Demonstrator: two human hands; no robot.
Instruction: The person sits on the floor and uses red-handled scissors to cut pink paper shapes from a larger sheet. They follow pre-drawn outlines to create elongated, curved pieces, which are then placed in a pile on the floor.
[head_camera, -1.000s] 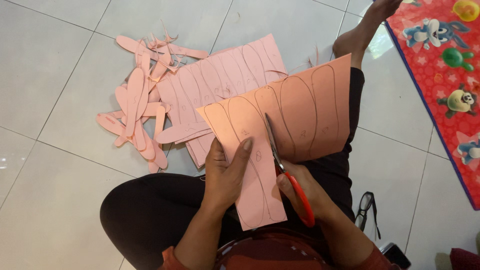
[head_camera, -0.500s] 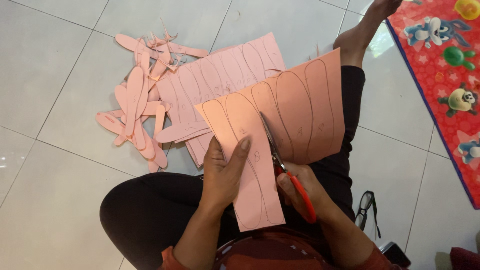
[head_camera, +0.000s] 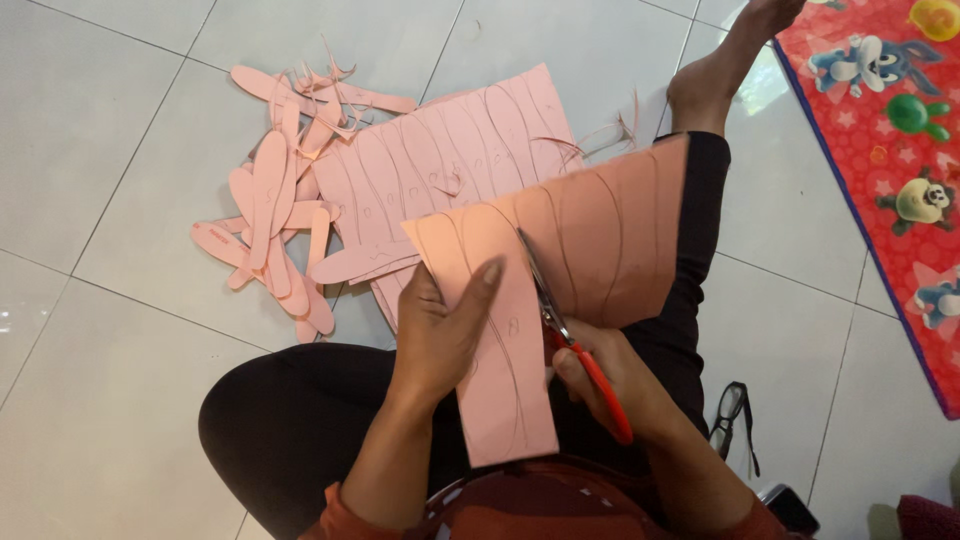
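My left hand (head_camera: 445, 335) grips a pink sheet (head_camera: 590, 240) marked with curved pencil outlines, thumb on top of the strip that hangs toward me. My right hand (head_camera: 610, 380) holds red-handled scissors (head_camera: 570, 340); their blades sit inside a cut that runs up along one drawn line in the sheet. The sheet is held above my lap, over my black-clad legs.
A second pink sheet (head_camera: 440, 160) with drawn outlines lies on the tiled floor ahead. Several cut-out pink elongated shapes (head_camera: 275, 230) are piled to its left. A red cartoon-print mat (head_camera: 890, 150) lies at right. Black glasses (head_camera: 730, 415) rest on the floor by my right leg.
The scissors have advanced a little further up the drawn line, and the sheet has shifted slightly up and right in my hands.
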